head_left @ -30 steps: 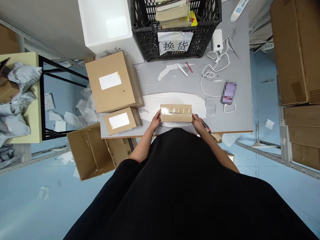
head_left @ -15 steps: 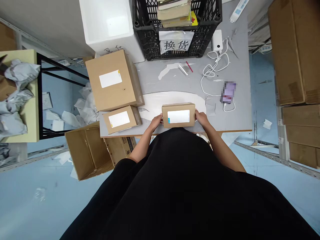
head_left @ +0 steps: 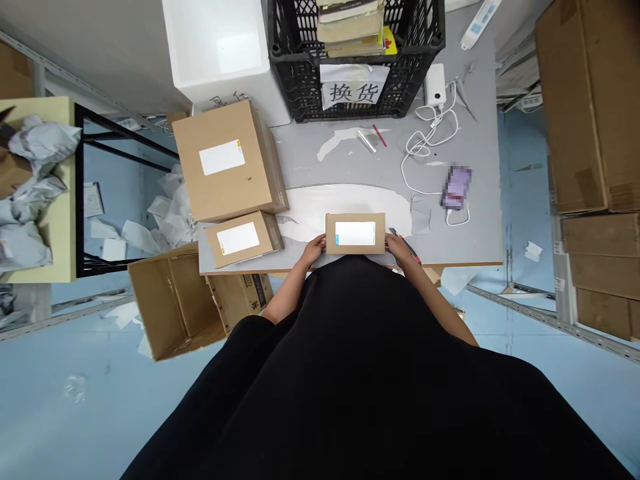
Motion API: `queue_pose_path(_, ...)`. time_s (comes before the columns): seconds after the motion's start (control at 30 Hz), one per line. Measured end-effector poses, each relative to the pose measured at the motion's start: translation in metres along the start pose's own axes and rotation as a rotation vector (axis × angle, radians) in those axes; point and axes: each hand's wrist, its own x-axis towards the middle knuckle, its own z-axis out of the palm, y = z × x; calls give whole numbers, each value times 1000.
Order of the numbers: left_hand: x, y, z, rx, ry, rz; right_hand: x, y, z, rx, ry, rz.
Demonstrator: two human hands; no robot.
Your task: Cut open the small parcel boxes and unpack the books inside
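Observation:
A small brown cardboard box with a white label lies at the front edge of the grey table, close to my body. My left hand grips its left end, and my right hand grips its right end; the fingertips are partly hidden by the box. Beside my right hand, partly under it, a box cutter with red and black parts shows on the table. A white sheet is spread behind the box.
To the left stand a large cardboard box and a smaller labelled box. Behind are a white foam box and a black crate of books. A phone with a white cable lies right. An open carton stands below left.
The small box has been lowered slightly and shows its labelled face more squarely. My right hand has shifted a little left and down, and the box cutter beside it now shows.

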Motion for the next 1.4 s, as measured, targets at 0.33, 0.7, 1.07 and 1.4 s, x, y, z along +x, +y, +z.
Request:
queue_pose_path(0.33,-28,15,-2,-117,-107,-92,-14,8,-4,185,-187,67)
queue_pose_path(0.7,-22,64,-13,46,20,-6,-24,-29,-29,262,-68,-68)
queue_pose_path(1.07,-8,76,-18,227,102,-128,-24,-50,-17,298,93,105)
queue_pose_path(1.4,10,42,6,189,65,-100,-6,-34,-6,285,200,181)
